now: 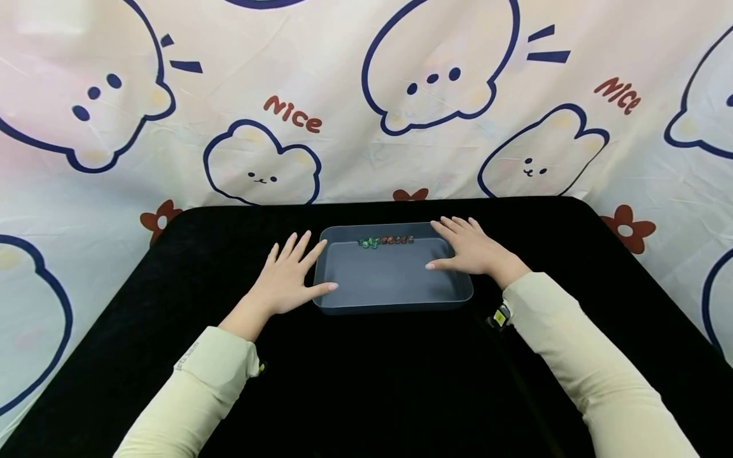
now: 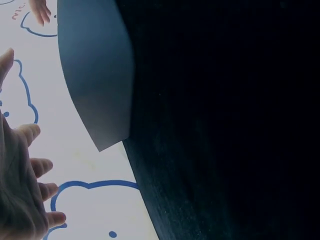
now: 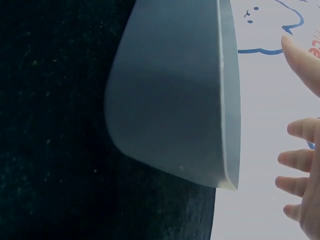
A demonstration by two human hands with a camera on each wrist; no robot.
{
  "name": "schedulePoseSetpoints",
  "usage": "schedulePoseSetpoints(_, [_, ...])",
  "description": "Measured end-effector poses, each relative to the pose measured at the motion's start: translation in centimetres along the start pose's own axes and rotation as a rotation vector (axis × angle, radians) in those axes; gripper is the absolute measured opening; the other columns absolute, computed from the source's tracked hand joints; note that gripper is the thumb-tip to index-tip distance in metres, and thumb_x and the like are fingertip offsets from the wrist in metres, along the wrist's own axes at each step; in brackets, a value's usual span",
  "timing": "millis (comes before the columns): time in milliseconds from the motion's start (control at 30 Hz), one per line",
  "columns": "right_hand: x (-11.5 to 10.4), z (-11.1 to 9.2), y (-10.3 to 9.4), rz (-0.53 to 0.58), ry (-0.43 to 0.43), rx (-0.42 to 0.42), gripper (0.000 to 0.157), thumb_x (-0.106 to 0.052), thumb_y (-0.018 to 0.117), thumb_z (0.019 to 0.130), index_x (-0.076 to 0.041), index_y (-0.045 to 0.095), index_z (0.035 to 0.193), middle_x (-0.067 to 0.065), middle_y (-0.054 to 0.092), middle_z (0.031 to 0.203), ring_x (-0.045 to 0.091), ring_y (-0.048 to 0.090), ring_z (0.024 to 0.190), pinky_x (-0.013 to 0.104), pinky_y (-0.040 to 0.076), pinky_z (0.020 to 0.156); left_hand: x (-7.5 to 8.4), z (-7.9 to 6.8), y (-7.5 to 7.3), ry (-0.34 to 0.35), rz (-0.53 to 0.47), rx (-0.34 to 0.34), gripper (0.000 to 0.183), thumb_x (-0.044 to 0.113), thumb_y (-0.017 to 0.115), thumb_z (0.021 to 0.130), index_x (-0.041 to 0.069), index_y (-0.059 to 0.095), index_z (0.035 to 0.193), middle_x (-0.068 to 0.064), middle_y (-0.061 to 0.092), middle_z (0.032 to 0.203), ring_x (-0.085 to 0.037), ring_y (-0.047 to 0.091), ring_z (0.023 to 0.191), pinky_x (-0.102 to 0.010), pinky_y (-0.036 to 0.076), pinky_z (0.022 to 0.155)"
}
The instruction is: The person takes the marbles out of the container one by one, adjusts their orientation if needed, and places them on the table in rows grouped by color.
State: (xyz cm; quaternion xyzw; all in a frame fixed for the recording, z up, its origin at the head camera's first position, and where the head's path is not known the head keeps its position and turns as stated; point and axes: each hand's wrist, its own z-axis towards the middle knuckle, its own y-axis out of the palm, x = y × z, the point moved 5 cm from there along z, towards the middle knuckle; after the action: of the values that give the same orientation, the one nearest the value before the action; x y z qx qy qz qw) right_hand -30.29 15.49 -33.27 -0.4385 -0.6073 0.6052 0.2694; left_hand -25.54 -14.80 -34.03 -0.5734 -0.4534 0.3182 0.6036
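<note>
A dark grey rectangular tray point(image 1: 395, 280) lies flat on the black-covered table. Along its far side sit several small green round pieces point(image 1: 369, 243) and, to their right, several reddish-brown ones point(image 1: 397, 240); they look like marbles or beads, too small to tell. My left hand point(image 1: 286, 277) is spread beside the tray's left end, its thumb over the near left rim in the head view. Over the right end hovers my right hand point(image 1: 472, 247), fingers straight. In the wrist views both the left hand point(image 2: 25, 170) and the right hand point(image 3: 302, 165) appear apart from the tray's outer wall point(image 3: 165, 100).
Black cloth point(image 1: 366, 381) covers the table around the tray. Behind and at both sides hangs a pale curtain point(image 1: 343, 159) printed with cartoon animals, flowers and the word "Nice". A small dark device point(image 1: 500, 317) is worn at the right wrist.
</note>
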Motion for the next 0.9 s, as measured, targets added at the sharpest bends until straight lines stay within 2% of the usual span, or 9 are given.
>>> schedulePoseSetpoints(200, [-0.3,0.8,0.1,0.029,-0.002,-0.026,0.097,-0.071,0.044,0.069,-0.009,0.016,0.139,0.017,0.015,0.141,0.035,0.01,0.127,0.05,0.002,0.099,0.2,0.4,0.5,0.032,-0.003,-0.011,0.085,0.073,0.029,0.073,0.025,0.008,0.14,-0.006,-0.004,0.144,-0.028,-0.007,0.129,-0.052,0.0,0.098])
schedulePoseSetpoints(467, [-0.3,1.8,0.3,0.086,-0.003,-0.056,0.096,-0.07,0.045,0.069,-0.008,0.018,0.138,0.018,0.017,0.139,0.035,0.015,0.126,0.05,0.009,0.099,0.7,1.0,1.1,0.064,0.011,0.0,0.083,0.069,0.035,0.076,0.022,0.012,0.14,-0.01,0.002,0.144,-0.027,-0.004,0.129,-0.05,0.001,0.099])
schedulePoseSetpoints(667, [-0.2,2.6,0.6,0.117,0.002,-0.081,0.096,-0.069,0.045,0.069,-0.008,0.019,0.138,0.017,0.021,0.139,0.034,0.019,0.125,0.049,0.017,0.097,0.5,1.4,1.7,0.074,0.031,-0.024,0.085,0.073,0.029,0.074,0.023,0.01,0.14,-0.009,0.002,0.144,-0.025,-0.003,0.129,-0.048,0.002,0.1])
schedulePoseSetpoints(900, [-0.3,3.4,0.7,0.176,0.007,-0.099,0.094,-0.067,0.047,0.071,-0.006,0.021,0.137,0.014,0.025,0.138,0.03,0.023,0.124,0.046,0.02,0.097,0.3,1.7,2.2,0.083,-0.017,-0.073,0.078,0.065,0.036,0.079,0.023,0.011,0.14,-0.008,0.002,0.144,-0.024,-0.004,0.129,-0.048,0.001,0.1])
